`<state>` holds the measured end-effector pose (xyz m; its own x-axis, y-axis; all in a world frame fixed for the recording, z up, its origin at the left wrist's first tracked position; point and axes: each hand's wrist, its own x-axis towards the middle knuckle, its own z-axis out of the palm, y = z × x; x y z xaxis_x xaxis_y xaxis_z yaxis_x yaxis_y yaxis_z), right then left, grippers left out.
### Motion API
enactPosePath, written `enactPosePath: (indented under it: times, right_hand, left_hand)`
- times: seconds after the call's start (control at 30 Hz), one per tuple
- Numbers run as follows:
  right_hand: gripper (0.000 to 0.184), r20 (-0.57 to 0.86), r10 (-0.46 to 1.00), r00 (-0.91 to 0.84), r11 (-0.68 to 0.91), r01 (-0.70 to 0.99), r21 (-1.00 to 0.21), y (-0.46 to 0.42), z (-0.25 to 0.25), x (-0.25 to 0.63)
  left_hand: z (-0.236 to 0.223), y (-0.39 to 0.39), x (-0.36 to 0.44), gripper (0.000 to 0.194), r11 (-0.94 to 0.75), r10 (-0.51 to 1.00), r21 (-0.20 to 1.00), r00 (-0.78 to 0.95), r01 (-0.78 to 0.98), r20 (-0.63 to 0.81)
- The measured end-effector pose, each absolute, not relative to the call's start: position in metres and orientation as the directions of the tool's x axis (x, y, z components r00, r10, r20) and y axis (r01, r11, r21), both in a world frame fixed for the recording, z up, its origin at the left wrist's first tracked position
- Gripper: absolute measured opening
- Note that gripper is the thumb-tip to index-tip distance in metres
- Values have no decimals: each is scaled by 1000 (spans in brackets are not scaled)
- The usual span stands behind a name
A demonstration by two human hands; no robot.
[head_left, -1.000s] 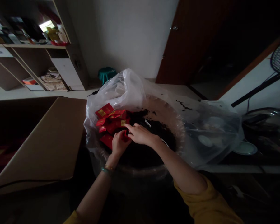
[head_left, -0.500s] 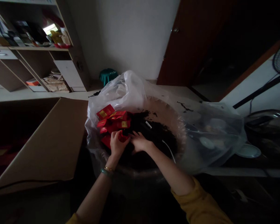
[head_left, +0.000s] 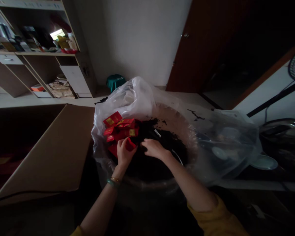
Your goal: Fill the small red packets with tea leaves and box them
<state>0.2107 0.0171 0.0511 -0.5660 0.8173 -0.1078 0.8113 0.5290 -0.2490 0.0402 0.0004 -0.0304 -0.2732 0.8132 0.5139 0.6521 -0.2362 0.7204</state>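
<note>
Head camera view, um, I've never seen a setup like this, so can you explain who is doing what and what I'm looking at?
There is no machine here: a person works with two bare hands, and the camera on their head looks forward and down. In front is a round container lined with clear plastic, holding dark, loose material. More red packets lie at its left side. The left hand holds a small red packet. The right hand is beside it, over the dark material, fingers curled; whether it grips anything is too dim to tell. A cardboard box stands to the left.
</note>
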Motion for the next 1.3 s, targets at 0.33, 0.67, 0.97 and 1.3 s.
enactPosePath:
  times: [0.33,0.67,0.97,1.3]
  right_hand:
    - [25,-119,926,-357,-21,265,-964,26,81,205]
    - [25,-154,934,-323,21,480,-877,39,70,215]
    - [33,-184,889,-419,108,583,-805,33,77,203]
    - [40,-164,853,-495,286,707,-647,34,83,197]
  left_hand:
    - [-28,2,53,53,-303,858,666,-109,682,502]
    - [-33,4,61,45,-318,869,701,-99,639,484]
    - [-33,4,60,52,-342,867,685,-63,644,493]
    - [-35,4,59,49,-354,867,656,-31,667,498]
